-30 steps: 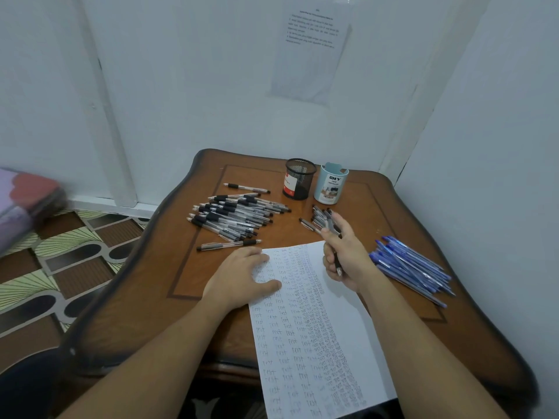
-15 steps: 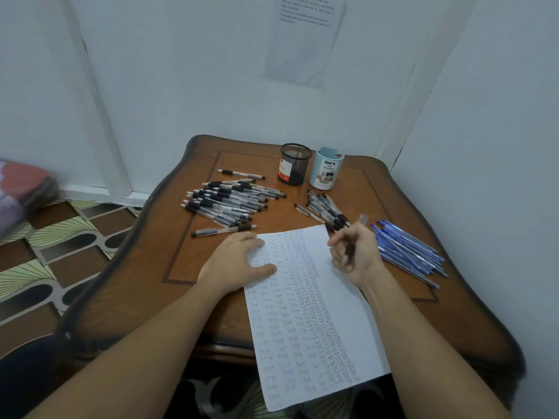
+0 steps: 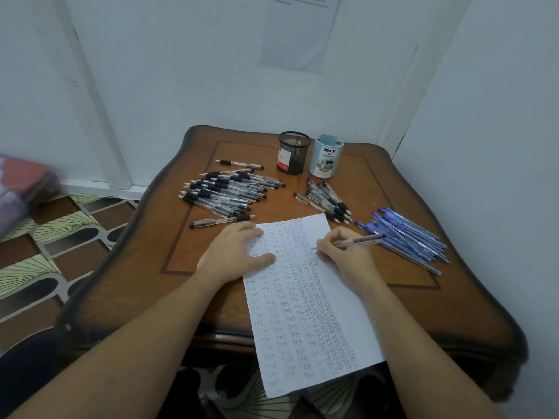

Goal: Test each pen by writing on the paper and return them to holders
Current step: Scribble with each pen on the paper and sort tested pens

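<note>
Here the right hand (image 3: 344, 255) pinches a pen (image 3: 358, 241), tip on the paper (image 3: 341, 300) near the table's (image 3: 438, 313) front edge; the left hand (image 3: 234, 252) presses flat, fingers straight, on the paper's top left corner.

Dim, even, bluish light; soft shadows, wide-angle bending at the edges, left edge blurred.

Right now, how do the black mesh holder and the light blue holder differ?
The black mesh holder is see-through wire with a red and white label; the light blue holder is solid-walled, printed DIY. The black one's rim is plain; the blue one's has a raised tab. Both stand upright, side by side, nothing sticking out.
</note>
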Tool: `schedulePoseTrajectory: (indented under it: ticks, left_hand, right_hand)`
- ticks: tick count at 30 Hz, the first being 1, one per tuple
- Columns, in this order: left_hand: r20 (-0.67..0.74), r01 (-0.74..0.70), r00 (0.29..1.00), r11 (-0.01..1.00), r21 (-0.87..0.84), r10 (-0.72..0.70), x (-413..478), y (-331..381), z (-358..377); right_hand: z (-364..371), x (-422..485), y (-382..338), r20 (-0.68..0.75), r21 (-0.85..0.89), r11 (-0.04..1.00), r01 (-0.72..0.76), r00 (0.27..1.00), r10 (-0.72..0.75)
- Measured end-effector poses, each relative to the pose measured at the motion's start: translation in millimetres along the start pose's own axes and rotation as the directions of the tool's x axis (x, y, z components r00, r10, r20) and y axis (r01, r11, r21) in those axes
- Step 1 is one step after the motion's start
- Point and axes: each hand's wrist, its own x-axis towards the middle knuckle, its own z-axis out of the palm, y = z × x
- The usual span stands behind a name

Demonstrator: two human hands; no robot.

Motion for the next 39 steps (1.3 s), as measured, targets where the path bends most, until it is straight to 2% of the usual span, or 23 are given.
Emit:
schedulePoseTrajectory:
  ticks: [5,11,21,30,39]
  left_hand:
    - [0.005,0.008,1.0,1.0,-0.006,-0.008,-1.2,0.9,-1.0]
    - [0.003,0.009,1.0,1.0,-0.005,-0.009,0.1,0.2,0.1]
    - [0.0,0.009,1.0,1.0,-0.012,-0.009,-0.6,0.6,-0.5]
    - [0.004,0.011,1.0,1.0,-0.013,-0.011,1.9,-1.0,1.0]
    - [-0.002,0.012,1.0,1.0,-0.011,-0.012,1.6,-2.1,1.6]
  right_hand:
    - [0.5,-1.3,9.8,-0.094,-0.03,0.996,0.087,0.992,-0.09]
    - [1.4,3.7,16.3,-0.061,-0.15,0.986,0.069,0.995,-0.079]
    - [0.5,4.4,16.0,-0.059,-0.235,0.966,0.108,0.99,-0.125]
    - [0.4,5.5,15.8,-0.114,-0.222,0.966,0.133,0.98,-0.161]
    - [0.6,6.9,19.0,-0.092,-0.245,0.96,0.133,0.983,-0.159]
